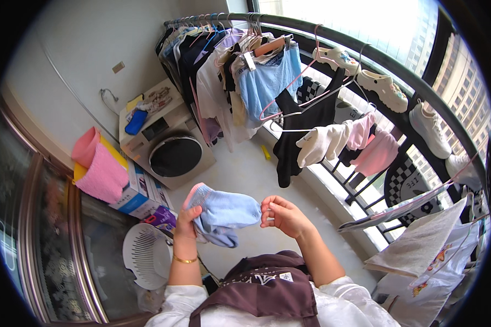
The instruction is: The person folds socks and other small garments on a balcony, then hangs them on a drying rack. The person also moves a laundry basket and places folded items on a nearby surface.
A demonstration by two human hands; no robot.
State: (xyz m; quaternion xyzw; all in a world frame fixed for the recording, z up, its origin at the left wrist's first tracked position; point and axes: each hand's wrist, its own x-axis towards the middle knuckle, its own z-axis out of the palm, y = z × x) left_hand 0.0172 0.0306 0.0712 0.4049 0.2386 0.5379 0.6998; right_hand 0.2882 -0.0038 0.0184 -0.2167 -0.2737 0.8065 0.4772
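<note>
Light blue socks (231,210) with a pink-edged grey cuff are held out before my chest. My left hand (187,220) grips them at the cuff end, thumb on top; how many socks there are is hard to tell. At the toe end is my right hand (284,214), its fingers loosely curled and apart with nothing seen between them. Its fingertips are right beside the toe; whether they touch it is unclear. On a wire hanger (292,130) ahead to the right hang white socks (325,143) and pink socks (376,151).
A curved clothes rail (335,36) carries garments along the window. Shoes (382,90) stand on the ledge behind. At the far left are a front-loading washing machine (176,157) and a pink towel (104,175) over a bucket. A white slotted basket (147,255) stands at left.
</note>
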